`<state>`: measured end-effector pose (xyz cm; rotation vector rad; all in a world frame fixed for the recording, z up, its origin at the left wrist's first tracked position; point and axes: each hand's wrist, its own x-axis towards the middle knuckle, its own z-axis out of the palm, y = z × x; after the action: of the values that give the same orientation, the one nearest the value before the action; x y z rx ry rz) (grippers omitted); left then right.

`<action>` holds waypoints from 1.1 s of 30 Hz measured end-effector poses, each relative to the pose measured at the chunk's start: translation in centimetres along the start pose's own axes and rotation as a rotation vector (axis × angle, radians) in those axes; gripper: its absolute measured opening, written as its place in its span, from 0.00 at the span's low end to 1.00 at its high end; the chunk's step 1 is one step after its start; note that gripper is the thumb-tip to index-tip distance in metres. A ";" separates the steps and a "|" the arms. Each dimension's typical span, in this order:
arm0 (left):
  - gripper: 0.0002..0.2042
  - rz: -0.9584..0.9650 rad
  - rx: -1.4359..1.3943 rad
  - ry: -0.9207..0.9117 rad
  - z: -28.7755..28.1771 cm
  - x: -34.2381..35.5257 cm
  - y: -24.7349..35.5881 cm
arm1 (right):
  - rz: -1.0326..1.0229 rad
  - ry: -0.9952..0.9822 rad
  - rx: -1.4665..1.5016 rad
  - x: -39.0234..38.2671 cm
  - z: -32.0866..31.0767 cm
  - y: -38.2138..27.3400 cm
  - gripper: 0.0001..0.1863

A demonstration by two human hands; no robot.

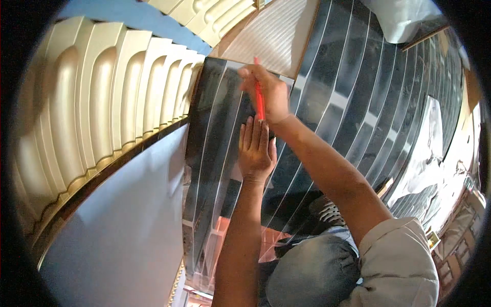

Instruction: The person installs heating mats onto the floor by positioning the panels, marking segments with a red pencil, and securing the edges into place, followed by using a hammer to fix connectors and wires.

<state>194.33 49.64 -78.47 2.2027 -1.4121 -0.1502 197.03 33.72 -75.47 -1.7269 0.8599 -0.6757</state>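
My right hand (268, 94) is closed round a long, thin red tool (259, 97), held lengthwise with one end toward my left fingertips. The kind of tool is too blurred to make out. My left hand (254, 148) lies flat with its fingers stretched forward, pressed on the dark striped tile surface (217, 117) just below the tool. The tool's lower end is close to my left middle and ring fingers; I cannot tell whether it touches them. Past my hands, a pale ribbed sheet (271, 33) borders the dark surface.
A gold fluted panel (102, 92) curves along the left, above a smooth pale-grey panel (123, 215). White plastic sheeting (419, 153) lies to the right, and a whitish covered thing (401, 20) stands far right. My denim-clad knee (312, 271) and laced shoe (330, 212) are close by.
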 end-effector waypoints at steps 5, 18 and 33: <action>0.24 -0.008 -0.014 0.048 -0.6 0.4 0.9 | -0.434 0.018 -0.638 -0.2 -5.9 2.4 0.13; 0.14 -0.702 -0.317 0.530 -2.3 -11.7 11.0 | 0.002 -0.257 -0.906 1.4 -3.8 0.4 0.22; 0.25 -1.299 -1.749 1.417 -4.4 -23.1 11.0 | -0.097 -0.386 -0.858 7.1 -3.4 4.6 0.33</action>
<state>176.51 67.85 -73.58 0.6984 0.8925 -0.1054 197.44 25.19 -78.64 -2.5616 0.8447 0.0194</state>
